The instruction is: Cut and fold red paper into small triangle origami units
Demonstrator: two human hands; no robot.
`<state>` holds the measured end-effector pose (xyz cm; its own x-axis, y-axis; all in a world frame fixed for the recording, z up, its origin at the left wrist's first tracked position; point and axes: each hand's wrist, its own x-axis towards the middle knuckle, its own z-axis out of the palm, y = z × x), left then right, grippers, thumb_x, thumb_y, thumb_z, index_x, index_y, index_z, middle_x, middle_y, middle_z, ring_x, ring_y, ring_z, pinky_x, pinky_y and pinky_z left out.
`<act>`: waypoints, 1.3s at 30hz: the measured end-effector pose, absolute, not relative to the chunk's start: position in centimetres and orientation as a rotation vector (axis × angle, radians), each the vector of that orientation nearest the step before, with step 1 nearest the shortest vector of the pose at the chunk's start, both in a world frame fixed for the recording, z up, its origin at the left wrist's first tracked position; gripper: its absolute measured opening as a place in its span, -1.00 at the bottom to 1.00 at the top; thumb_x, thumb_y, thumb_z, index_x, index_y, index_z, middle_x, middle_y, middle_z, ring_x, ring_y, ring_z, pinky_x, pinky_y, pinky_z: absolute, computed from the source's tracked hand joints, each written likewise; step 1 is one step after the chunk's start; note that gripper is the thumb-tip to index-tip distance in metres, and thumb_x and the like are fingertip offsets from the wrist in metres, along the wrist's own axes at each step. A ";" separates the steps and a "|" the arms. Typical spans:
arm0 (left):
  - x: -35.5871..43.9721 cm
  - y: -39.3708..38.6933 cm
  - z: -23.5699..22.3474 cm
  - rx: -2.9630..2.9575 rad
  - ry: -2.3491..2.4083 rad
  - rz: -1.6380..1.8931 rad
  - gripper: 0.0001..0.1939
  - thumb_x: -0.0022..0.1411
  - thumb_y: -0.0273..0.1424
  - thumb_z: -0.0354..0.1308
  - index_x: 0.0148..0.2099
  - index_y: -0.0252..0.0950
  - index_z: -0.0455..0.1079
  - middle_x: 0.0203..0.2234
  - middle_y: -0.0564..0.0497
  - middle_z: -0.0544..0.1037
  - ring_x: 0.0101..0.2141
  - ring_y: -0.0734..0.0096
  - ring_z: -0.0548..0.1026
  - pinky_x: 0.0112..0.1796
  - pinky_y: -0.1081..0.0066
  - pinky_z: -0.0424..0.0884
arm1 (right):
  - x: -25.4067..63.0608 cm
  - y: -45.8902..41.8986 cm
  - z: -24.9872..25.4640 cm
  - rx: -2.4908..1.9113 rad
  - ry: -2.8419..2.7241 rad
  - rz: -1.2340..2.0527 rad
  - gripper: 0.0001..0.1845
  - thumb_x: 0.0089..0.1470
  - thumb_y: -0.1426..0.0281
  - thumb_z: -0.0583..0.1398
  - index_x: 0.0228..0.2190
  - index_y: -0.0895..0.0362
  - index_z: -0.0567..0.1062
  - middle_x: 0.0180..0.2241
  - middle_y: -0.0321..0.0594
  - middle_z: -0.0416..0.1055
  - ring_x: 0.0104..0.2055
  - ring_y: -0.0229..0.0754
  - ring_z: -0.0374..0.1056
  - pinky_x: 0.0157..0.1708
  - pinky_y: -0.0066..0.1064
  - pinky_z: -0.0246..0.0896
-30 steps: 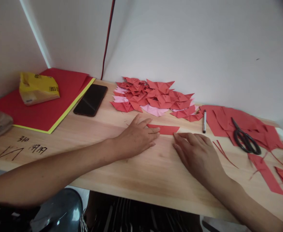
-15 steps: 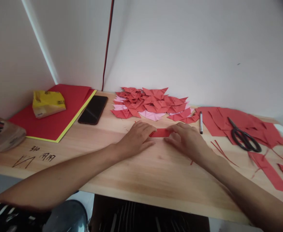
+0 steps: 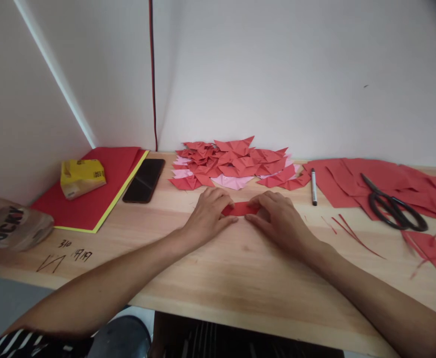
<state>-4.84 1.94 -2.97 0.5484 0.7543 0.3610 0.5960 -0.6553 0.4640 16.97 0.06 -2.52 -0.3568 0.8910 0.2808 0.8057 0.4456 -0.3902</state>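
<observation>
A small strip of folded red paper (image 3: 240,209) lies low over the wooden table (image 3: 218,278), between my two hands. My left hand (image 3: 211,213) pinches its left end, with the thumb along the near edge. At the right end my right hand (image 3: 275,214) grips the paper the same way, fingers bent over the top. Both ends of the paper are hidden under the fingers. Just beyond my hands rests a heap of folded red and pink paper pieces (image 3: 236,161) with pointed corners.
Black-handled scissors (image 3: 394,206) lie on red paper sheets (image 3: 352,181) at the right, near a marker (image 3: 313,186) and thin red offcuts (image 3: 352,233). To the left are a phone (image 3: 144,180), a yellow packet (image 3: 83,176) on red sheets, and a bag marked LUCKY (image 3: 12,223).
The camera view has shifted and tilted slightly. Both hands keep hold of the red paper and have come a little closer together.
</observation>
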 end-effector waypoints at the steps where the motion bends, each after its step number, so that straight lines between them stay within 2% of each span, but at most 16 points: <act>1: -4.8 1.9 -2.9 2.485 1.113 0.787 -0.76 0.18 -0.27 0.25 -0.18 -0.30 0.39 -0.16 -0.08 0.44 -0.09 0.21 0.31 -0.05 0.22 0.28 | 16.8 0.1 -2.5 -1.437 -2.247 0.251 -0.84 0.13 0.30 0.21 -0.27 0.12 0.44 -0.24 -0.12 0.44 -0.16 -0.01 0.31 -0.12 -0.13 0.17; 6: -4.8 1.9 -2.6 2.450 1.094 0.769 -0.85 0.19 -0.34 0.25 -0.22 -0.29 0.42 -0.18 -0.07 0.47 -0.08 0.21 0.33 -0.05 0.20 0.28 | 16.3 0.0 -2.4 -1.439 -2.270 0.271 -0.84 0.14 0.31 0.21 -0.25 0.12 0.44 -0.22 -0.11 0.44 -0.14 0.00 0.30 -0.11 -0.13 0.16; 11: -4.8 2.0 -2.5 2.430 1.182 0.766 -0.75 0.12 -0.29 0.31 -0.19 -0.29 0.42 -0.23 -0.06 0.48 -0.11 0.18 0.34 -0.07 0.17 0.28 | 16.2 0.0 -2.6 -1.384 -2.268 0.270 -0.89 0.15 0.35 0.19 -0.26 0.11 0.44 -0.22 -0.14 0.45 -0.15 -0.05 0.31 -0.13 -0.18 0.15; 19: -4.8 2.1 -2.6 2.407 1.211 0.769 -0.72 0.07 -0.26 0.35 -0.21 -0.28 0.45 -0.22 -0.04 0.48 -0.09 0.18 0.32 -0.06 0.17 0.27 | 16.1 -0.2 -2.6 -1.355 -2.220 0.344 -0.94 0.14 0.39 0.19 -0.34 0.10 0.38 -0.26 -0.20 0.44 -0.19 -0.10 0.29 -0.15 -0.22 0.13; 29: -4.8 1.9 -2.2 2.430 1.138 0.788 -0.80 0.12 -0.30 0.31 -0.26 -0.25 0.41 -0.20 -0.03 0.50 -0.06 0.19 0.34 -0.03 0.16 0.26 | 16.0 -0.4 -2.3 -1.325 -2.209 0.362 -0.95 0.12 0.45 0.17 -0.38 0.09 0.36 -0.31 -0.21 0.43 -0.23 -0.12 0.28 -0.19 -0.28 0.16; 35: -4.6 1.6 -2.0 2.481 1.068 0.791 -0.90 0.18 -0.39 0.25 -0.29 -0.25 0.37 -0.27 0.01 0.53 -0.05 0.23 0.34 0.00 0.18 0.24 | 16.0 -0.5 -2.3 -1.343 -2.161 0.402 -0.92 0.11 0.47 0.17 -0.34 0.10 0.33 -0.32 -0.21 0.42 -0.25 -0.12 0.28 -0.23 -0.29 0.15; 39: -4.6 1.5 -2.1 2.545 1.042 0.824 -0.90 0.22 -0.37 0.22 -0.33 -0.25 0.38 -0.34 0.02 0.54 -0.05 0.23 0.35 0.00 0.18 0.24 | 15.9 -0.6 -2.0 -1.345 -2.150 0.437 -0.90 0.10 0.45 0.20 -0.31 0.10 0.34 -0.29 -0.21 0.42 -0.24 -0.11 0.28 -0.22 -0.29 0.16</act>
